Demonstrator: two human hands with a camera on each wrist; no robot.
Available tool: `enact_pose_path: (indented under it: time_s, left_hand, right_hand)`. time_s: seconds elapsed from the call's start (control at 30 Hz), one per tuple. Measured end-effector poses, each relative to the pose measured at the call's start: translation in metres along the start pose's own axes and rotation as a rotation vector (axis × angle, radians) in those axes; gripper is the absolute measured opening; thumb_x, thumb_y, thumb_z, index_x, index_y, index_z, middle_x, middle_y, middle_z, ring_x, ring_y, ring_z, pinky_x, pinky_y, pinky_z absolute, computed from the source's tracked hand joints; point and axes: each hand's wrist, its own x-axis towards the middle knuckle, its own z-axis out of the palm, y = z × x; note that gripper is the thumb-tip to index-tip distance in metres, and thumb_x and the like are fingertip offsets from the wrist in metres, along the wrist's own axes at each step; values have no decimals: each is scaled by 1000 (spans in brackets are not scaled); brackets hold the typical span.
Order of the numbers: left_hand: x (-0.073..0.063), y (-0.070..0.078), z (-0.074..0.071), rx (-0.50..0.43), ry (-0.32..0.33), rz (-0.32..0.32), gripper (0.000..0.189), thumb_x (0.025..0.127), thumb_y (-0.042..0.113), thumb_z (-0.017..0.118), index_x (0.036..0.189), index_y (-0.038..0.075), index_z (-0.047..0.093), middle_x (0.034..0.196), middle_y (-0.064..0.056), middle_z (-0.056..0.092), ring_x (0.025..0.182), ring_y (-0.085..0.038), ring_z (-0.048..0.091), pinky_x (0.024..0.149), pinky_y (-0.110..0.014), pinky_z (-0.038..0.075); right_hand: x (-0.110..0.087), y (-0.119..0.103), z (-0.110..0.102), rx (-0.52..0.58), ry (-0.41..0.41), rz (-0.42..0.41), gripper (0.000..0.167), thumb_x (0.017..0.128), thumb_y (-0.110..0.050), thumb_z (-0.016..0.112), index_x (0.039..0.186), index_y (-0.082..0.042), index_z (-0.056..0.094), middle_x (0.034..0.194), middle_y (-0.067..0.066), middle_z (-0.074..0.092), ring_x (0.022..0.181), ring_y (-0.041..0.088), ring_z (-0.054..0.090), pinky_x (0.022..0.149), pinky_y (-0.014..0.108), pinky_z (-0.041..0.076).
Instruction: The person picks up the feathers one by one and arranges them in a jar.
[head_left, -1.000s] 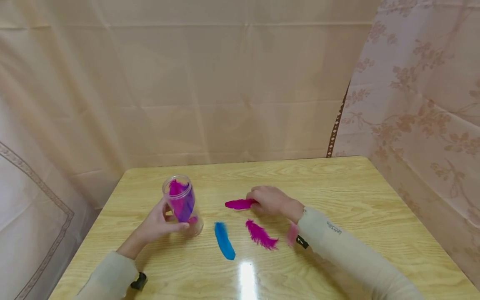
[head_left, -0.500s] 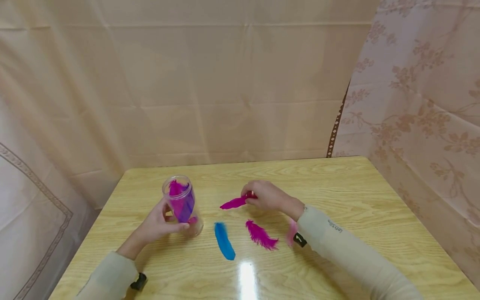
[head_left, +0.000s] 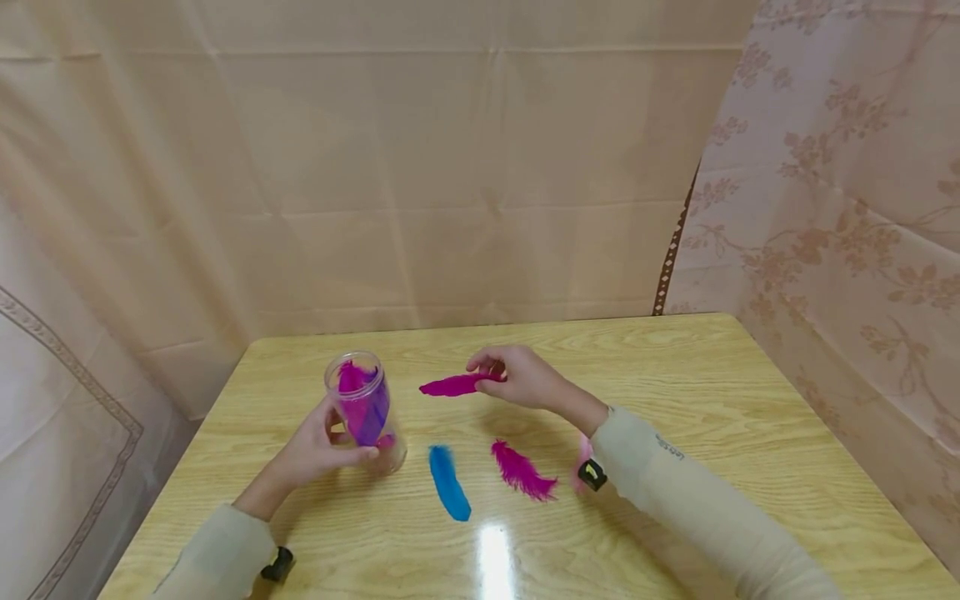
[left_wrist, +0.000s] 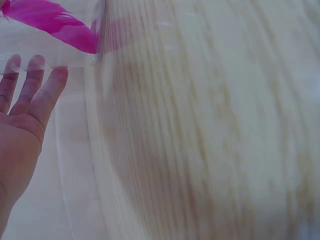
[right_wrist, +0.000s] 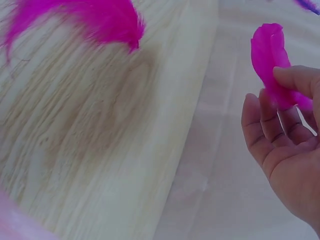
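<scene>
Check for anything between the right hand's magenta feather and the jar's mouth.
Nothing visible stands between the magenta feather in the right hand and the jar; feathers inside reach near its mouth and may crowd it.

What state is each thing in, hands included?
Left hand: gripping the clear jar
Right hand: pinching the smooth magenta feather
Clear jar: uncovered, magenta and purple feathers inside
Smooth magenta feather: held above the wood-grain table
Blue feather: lying on the table
Fluffy magenta feather: lying on the table
Pale pink feather: on the table, partly hidden
</scene>
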Motion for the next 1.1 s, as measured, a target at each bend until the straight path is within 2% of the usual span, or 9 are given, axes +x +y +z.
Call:
enact_pose_path:
  time_s: [0.4,0.93,1.1]
  left_hand:
    - [0,0,0,21,1,-14,91,82,13,86,154,20,31,145,-12,49,126,-38,50,93,-30,52]
    - [0,-2,1,20,-2,22,91,82,10,86,154,21,32,145,-9,50,122,-28,54,93,-37,54]
    - [-1,-2,1,15,-4,28,91,82,9,86,154,20,32,144,-9,50,121,-26,55,94,-39,54]
  right_hand:
    - [5,-12,-1,61,-34,-15,24,93,-9,74,117,-9,71,97,-3,69,89,12,63,78,23,56]
    - [16,-34,4,144,13,-101,28,93,-9,74,121,-9,68,98,-2,70,88,12,64,76,31,59]
    - [21,-42,3,190,54,-132,28,93,-9,74,121,-9,67,96,-1,71,86,13,64,74,32,59]
